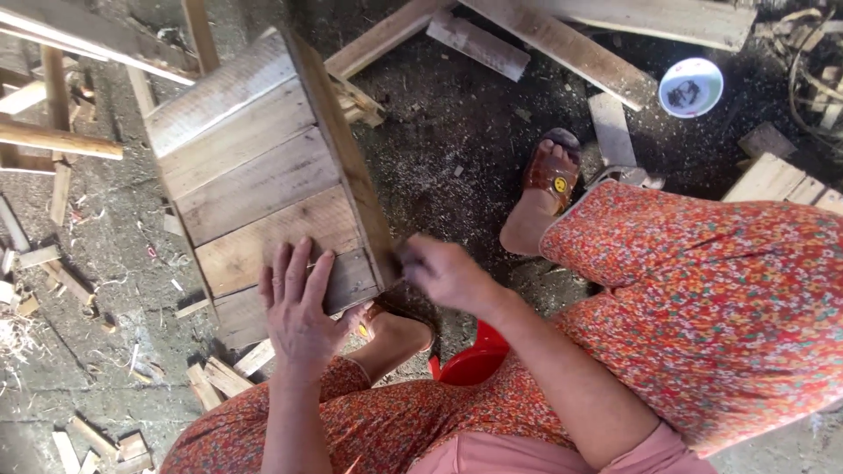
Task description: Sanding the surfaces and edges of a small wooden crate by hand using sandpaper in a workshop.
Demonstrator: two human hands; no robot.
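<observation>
**Inspector:** Start nearest the camera. What are the hands doing?

**Assistant:** The left hand [299,307] lies flat on the near boards of the wooden crate [263,175], fingers spread wide, pressing it steady. The right hand [443,272] is at the crate's near right corner, fingers curled in narrow. It looks pinched on something small, but the blur there hides what, so I cannot tell.

**Inspector:** Position of the crate?

**Assistant:** On the ground in front of the seated person's knees, tilted, slatted face up, its side board [342,158] on edge along the right. A red stool [474,360] shows just beneath the patterned dress.

**Inspector:** Step in hand, in your judgement?

**Assistant:** Work on that corner joint, where the last slat meets the side board. The brace is set and the right hand is addressing the seam.

**Inspector:** What does the next move call for?

**Assistant:** Firm pressure from the flat hand, and fine placement at the corner without shifting the crate.

**Inspector:** Farther out?

**Assistant:** A sandalled foot [549,180] beyond the corner, then loose planks [562,44], a small white bowl [691,86], and offcuts [53,140] over the sawdust floor.
</observation>
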